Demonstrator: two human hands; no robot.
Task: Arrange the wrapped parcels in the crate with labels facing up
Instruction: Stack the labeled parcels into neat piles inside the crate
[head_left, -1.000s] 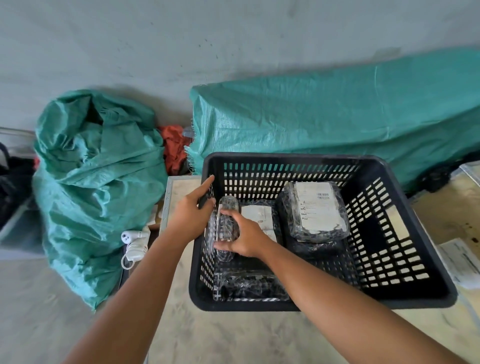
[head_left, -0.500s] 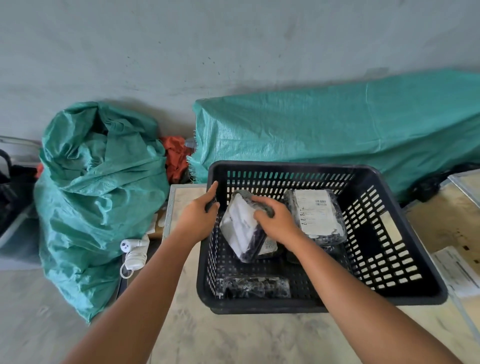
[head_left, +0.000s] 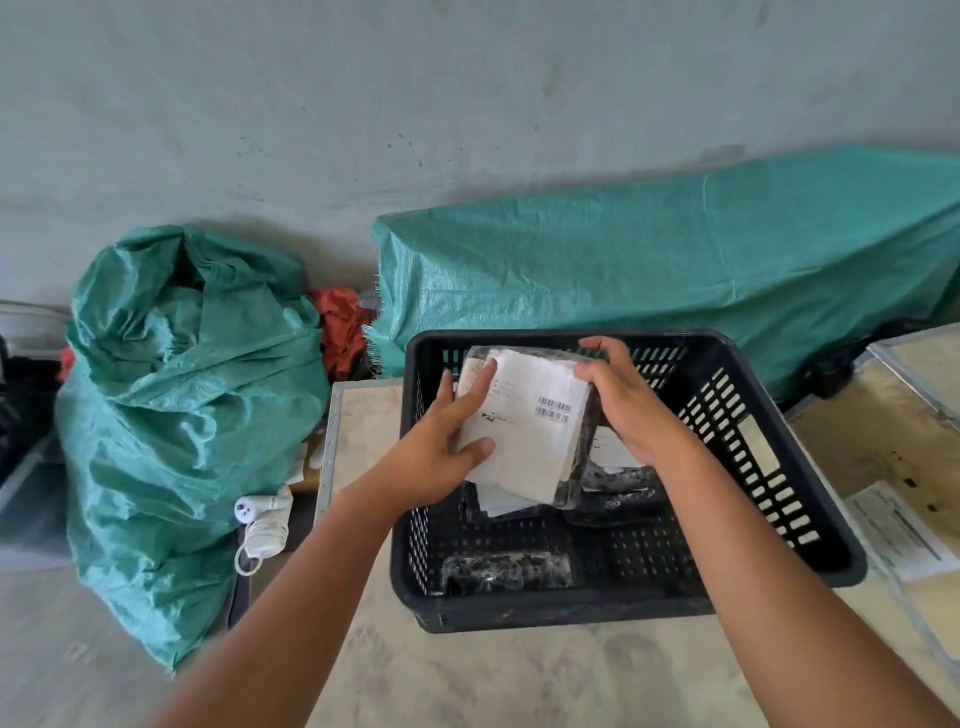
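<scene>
A black slotted plastic crate (head_left: 769, 467) sits on a pale table. Above its left half I hold a wrapped parcel (head_left: 530, 431) with its white barcode label turned up toward me. My left hand (head_left: 441, 452) grips the parcel's left edge, thumb and fingers on the label. My right hand (head_left: 628, 400) clasps its right side and top corner. Under it lie another labelled parcel (head_left: 498, 501) and a dark wrapped parcel (head_left: 618, 493), both partly hidden. A small dark wrapped parcel (head_left: 506, 571) lies by the crate's near wall.
A crumpled green sack (head_left: 182, 415) stands left of the table, and a long green tarp-covered load (head_left: 675, 270) lies behind the crate. A white plug and cord (head_left: 262, 525) hang at the table's left edge. Papers (head_left: 898, 530) lie on a board to the right.
The parcel rose from the crate's left wall and turned label-up. My left hand left the crate rim and took the parcel's left edge. The parcel now covers the labelled one behind it.
</scene>
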